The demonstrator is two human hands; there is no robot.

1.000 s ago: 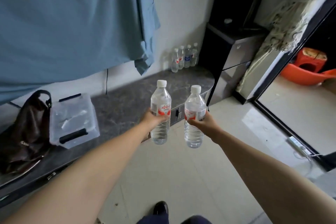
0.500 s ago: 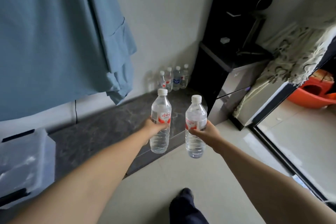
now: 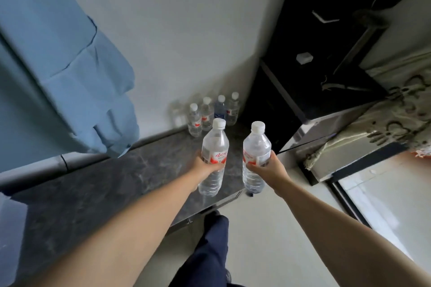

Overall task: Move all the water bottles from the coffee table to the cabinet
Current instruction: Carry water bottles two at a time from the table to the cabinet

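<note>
Head view, both arms extended forward. We hold one water bottle in each hand. Left hand (image 3: 206,166) is wrapped around the middle of the left bottle (image 3: 213,158), fingers over its red-and-white label; bottle upright, white cap on. Right hand (image 3: 268,166) grips the right bottle (image 3: 255,158) the same way, also upright and capped. The two bottles are side by side, near each other but not touching.

Left bottle hangs above the dark marbled cabinet top (image 3: 105,189); right bottle sits over the cabinet's right end, its base at about the edge.

At the far right corner of the cabinet top, against the wall, we see a row of four bottles (image 3: 213,114) standing upright, close together. Just right of them: a black appliance stand (image 3: 314,65). Blue cloth (image 3: 58,72) hangs at left.
</note>
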